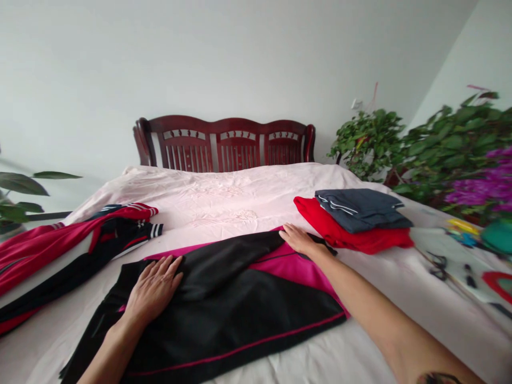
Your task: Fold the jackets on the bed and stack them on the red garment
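Left hand [155,285] and right hand [298,238] both flat, fingers extended, resting on one black-and-pink garment [248,304], spread mid-bed [192,213] on the near side. Right of it: one stack, two folded pieces, dark grey cloth [360,210] on red cloth [360,241]. Far left: one pot [8,230], partly out of frame, one leafy plant [22,184] in it.

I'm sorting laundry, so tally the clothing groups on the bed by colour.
Red, navy and white group: 1
Black and magenta group: 1
Grey-on-red folded stack: 1
Total: 3 groups; how many pieces each holds, I cannot tell.
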The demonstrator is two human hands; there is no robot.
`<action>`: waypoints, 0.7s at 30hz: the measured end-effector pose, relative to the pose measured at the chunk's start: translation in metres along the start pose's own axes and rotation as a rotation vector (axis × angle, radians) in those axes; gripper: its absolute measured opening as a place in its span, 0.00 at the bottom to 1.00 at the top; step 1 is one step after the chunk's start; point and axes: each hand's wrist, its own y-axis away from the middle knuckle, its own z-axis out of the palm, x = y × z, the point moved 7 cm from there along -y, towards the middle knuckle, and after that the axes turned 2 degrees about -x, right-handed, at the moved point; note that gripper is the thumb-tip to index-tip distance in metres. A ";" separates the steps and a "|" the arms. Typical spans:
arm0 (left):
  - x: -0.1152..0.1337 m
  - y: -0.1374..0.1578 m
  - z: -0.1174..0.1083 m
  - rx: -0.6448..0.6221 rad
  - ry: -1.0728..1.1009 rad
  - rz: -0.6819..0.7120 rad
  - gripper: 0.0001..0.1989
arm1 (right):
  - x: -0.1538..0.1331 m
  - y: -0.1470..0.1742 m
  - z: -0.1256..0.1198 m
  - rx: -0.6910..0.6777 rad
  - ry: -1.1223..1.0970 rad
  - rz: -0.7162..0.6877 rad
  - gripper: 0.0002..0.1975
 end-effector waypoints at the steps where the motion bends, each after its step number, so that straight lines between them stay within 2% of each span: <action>1: 0.000 0.000 0.000 0.003 -0.005 0.001 0.26 | 0.005 0.004 -0.009 0.021 -0.040 0.000 0.25; 4: 0.001 -0.001 -0.002 0.010 -0.012 -0.006 0.25 | 0.026 0.026 -0.034 0.093 -0.159 0.020 0.22; 7: 0.003 -0.002 -0.005 0.011 -0.006 -0.006 0.25 | 0.047 0.060 -0.048 0.166 -0.261 0.069 0.20; 12: 0.004 -0.003 -0.010 0.014 0.044 -0.019 0.25 | 0.063 0.123 -0.048 0.292 -0.367 0.141 0.19; 16: 0.004 -0.003 -0.012 -0.011 0.057 -0.035 0.24 | 0.068 0.159 -0.048 0.366 -0.387 0.196 0.17; 18: 0.004 0.000 -0.012 -0.042 0.048 -0.043 0.24 | 0.072 0.172 -0.050 0.350 -0.414 0.201 0.15; 21: 0.006 0.006 -0.012 -0.076 0.011 -0.051 0.25 | 0.073 0.187 -0.048 0.155 -0.507 0.158 0.15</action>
